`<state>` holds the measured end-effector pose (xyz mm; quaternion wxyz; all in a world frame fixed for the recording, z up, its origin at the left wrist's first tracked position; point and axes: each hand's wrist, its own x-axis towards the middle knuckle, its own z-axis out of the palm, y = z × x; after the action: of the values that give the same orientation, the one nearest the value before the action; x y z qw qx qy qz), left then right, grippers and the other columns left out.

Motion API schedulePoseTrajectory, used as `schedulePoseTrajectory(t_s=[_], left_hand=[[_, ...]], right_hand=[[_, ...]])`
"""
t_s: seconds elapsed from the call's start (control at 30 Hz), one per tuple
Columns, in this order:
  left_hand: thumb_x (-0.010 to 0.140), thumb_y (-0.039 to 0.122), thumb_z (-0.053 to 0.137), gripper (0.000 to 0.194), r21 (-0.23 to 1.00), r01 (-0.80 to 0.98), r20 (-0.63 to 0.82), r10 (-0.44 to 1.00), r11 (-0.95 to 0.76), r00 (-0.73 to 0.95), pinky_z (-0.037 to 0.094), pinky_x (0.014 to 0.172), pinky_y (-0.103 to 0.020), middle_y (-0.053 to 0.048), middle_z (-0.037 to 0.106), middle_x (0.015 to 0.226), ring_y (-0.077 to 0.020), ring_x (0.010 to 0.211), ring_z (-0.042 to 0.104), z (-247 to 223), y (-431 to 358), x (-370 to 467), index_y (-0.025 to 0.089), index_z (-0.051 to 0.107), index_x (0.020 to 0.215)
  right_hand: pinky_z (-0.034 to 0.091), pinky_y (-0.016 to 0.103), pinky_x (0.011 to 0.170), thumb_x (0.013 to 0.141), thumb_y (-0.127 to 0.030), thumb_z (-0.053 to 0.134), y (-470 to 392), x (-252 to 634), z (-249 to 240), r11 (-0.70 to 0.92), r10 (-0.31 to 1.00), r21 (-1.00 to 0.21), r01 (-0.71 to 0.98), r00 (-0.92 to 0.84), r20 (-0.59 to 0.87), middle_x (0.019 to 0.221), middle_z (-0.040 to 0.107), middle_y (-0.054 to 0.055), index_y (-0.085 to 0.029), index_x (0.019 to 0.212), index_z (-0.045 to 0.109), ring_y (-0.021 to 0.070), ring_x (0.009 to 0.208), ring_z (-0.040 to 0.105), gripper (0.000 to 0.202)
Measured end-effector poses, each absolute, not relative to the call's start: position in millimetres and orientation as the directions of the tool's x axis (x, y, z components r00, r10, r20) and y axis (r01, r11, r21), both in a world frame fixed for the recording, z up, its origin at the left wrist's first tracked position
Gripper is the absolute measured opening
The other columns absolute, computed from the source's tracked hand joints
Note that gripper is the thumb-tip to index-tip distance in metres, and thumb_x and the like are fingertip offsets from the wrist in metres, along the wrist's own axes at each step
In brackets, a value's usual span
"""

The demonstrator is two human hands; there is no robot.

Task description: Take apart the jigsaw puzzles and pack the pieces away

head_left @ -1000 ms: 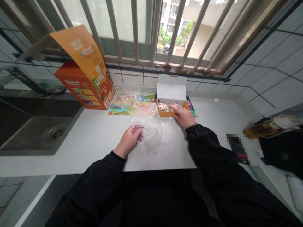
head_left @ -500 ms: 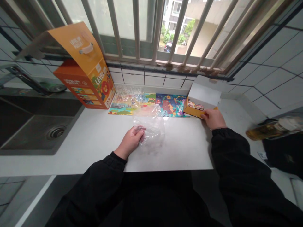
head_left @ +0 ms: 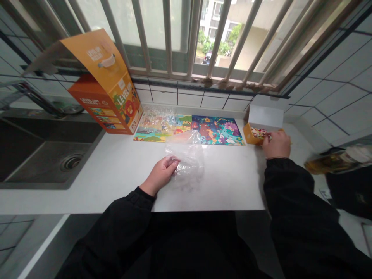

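Observation:
My left hand (head_left: 163, 171) is closed on the near edge of a clear plastic bag (head_left: 190, 157), which lies crumpled on the counter. At the right, my right hand (head_left: 276, 145) is curled over the front wall of a small orange box (head_left: 252, 138), thumb and fingers drawn together there. The box's white lid (head_left: 266, 112) stands up, and colourful puzzle pieces (head_left: 258, 132) show inside; my fingertips are partly hidden. Left of the box lie two printed picture sheets, a dark blue one (head_left: 219, 130) and a yellow-green one (head_left: 151, 133) with clear plastic wrap (head_left: 158, 118) over it.
A tall orange puzzle box (head_left: 116, 100) stands open at the back left, beside the sink (head_left: 52, 155). A bottle of amber liquid (head_left: 328, 161) and a black item (head_left: 351, 190) are at the far right. Tiled wall and window bars rise behind the counter (head_left: 232, 174).
The small orange box has slid right along with my right hand, off the blue sheet's right end, which now shows. My left hand keeps the plastic bag in nearly the same spot.

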<state>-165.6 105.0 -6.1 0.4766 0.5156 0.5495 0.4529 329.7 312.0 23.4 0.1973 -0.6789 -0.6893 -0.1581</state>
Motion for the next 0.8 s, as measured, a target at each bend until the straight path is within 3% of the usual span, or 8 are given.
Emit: schedulePoseTrajectory(t_s=[0.07,0.17,0.27,0.37,0.53,0.6,0.7,0.8], left_hand=[[0.096,0.053,0.072,0.037,0.99,0.126,-0.062,0.998,0.064,-0.02,0.049,0.066,-0.029,-0.002,0.071,0.087,-0.0159,0.065,0.059,-7,105,-166,0.019,0.073,0.111],[0.094,0.051,0.074,0.036,0.993,0.106,-0.035,0.996,0.043,-0.076,0.052,0.069,-0.029,-0.005,0.075,0.097,-0.0171,0.074,0.064,-6,104,-165,0.018,0.073,0.11],[0.093,0.049,0.076,0.037,0.999,0.035,-0.022,0.99,0.027,-0.138,0.053,0.067,-0.028,-0.004,0.076,0.089,-0.0166,0.072,0.065,-3,101,-163,0.018,0.071,0.112],[0.097,0.049,0.072,0.037,0.994,-0.107,-0.01,0.968,-0.018,-0.25,0.048,0.058,-0.025,-0.001,0.075,0.078,-0.0136,0.059,0.059,7,100,-166,0.02,0.064,0.119],[0.102,0.05,0.069,0.042,0.923,-0.292,0.107,0.895,-0.252,-0.433,0.054,0.059,-0.024,-0.008,0.083,0.112,-0.0108,0.059,0.065,37,128,-182,0.025,0.056,0.134],[0.101,0.055,0.071,0.051,0.901,-0.317,0.153,0.9,-0.297,-0.409,0.061,0.065,-0.026,-0.01,0.079,0.133,-0.0112,0.064,0.07,46,152,-192,0.03,0.052,0.142],[0.097,0.075,0.068,0.071,0.924,-0.3,0.156,0.95,-0.238,-0.271,0.066,0.075,-0.032,-0.015,0.062,0.159,-0.0187,0.091,0.08,47,189,-206,0.032,0.048,0.151],[0.1,0.079,0.059,0.076,0.992,0.013,0.127,0.989,-0.126,-0.074,0.066,0.092,-0.039,-0.019,0.052,0.169,-0.0261,0.116,0.078,36,214,-211,0.028,0.05,0.156]], right_hand=[[0.045,0.047,0.099,0.106,-0.029,0.047,305,294,12,0.094,0.871,-0.068,0.993,-0.049,0.488,0.117,0.075,0.024,-0.013,0.119,0.077,0.0354,0.111,0.063,0.036],[0.047,0.05,0.107,0.106,-0.034,0.048,292,236,-9,0.247,0.874,-0.196,0.949,-0.131,0.467,0.118,0.077,0.023,-0.013,0.12,0.077,0.0366,0.114,0.066,0.038],[0.045,0.056,0.116,0.107,-0.039,0.049,278,190,-26,0.332,0.891,-0.223,0.916,-0.227,0.393,0.144,0.07,0.025,-0.012,0.139,0.07,0.0392,0.133,0.061,0.048],[0.039,0.068,0.121,0.109,-0.05,0.049,265,166,-34,0.301,0.937,-0.2,0.933,-0.25,0.244,0.168,0.054,0.022,-0.017,0.158,0.058,0.0442,0.15,0.05,0.06],[0.037,0.067,0.125,0.11,-0.054,0.047,254,162,-34,0.271,0.956,-0.192,0.943,-0.24,0.171,0.175,0.046,0.019,-0.02,0.166,0.05,0.0427,0.158,0.045,0.066],[0.036,0.067,0.126,0.11,-0.055,0.047,251,162,-32,0.263,0.957,-0.205,0.943,-0.227,0.182,0.176,0.046,0.018,-0.022,0.166,0.05,0.0424,0.158,0.045,0.065],[0.035,0.066,0.126,0.109,-0.056,0.048,247,160,-29,0.247,0.961,-0.219,0.944,-0.21,0.179,0.176,0.046,0.016,-0.024,0.166,0.051,0.0416,0.158,0.043,0.065],[0.033,0.063,0.128,0.109,-0.057,0.047,243,156,-25,0.203,0.976,-0.197,0.959,-0.181,0.124,0.178,0.043,0.014,-0.025,0.167,0.049,0.0386,0.16,0.04,0.066]])
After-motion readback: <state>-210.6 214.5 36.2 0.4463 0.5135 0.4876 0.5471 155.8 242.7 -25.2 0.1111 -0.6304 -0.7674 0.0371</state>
